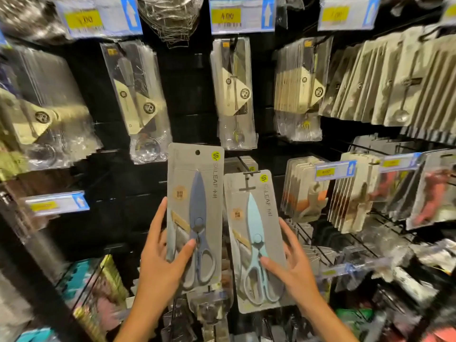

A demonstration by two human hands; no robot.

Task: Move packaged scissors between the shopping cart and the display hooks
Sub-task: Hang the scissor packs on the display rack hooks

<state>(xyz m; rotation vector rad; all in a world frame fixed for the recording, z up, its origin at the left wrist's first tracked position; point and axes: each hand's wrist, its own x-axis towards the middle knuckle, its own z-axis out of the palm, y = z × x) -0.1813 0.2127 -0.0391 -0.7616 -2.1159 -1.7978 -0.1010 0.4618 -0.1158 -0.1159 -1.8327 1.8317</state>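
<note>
My left hand (162,253) grips a grey card pack of dark blue scissors (195,208), held upright in front of the display, its hang hole free of any hook. My right hand (293,262) holds a second grey pack with light blue scissors (254,243), thumb on the front and fingers along its right edge. The top slot of that pack sits at a black display hook (249,174), where more packs hang behind it. No shopping cart is visible.
Hooks above carry clear packs of spoons and utensils (234,95) under price tags (241,16). To the right hang peelers and other tools (308,191). Bare black hooks (311,240) stick out near my right hand. Coloured goods fill the lower shelves.
</note>
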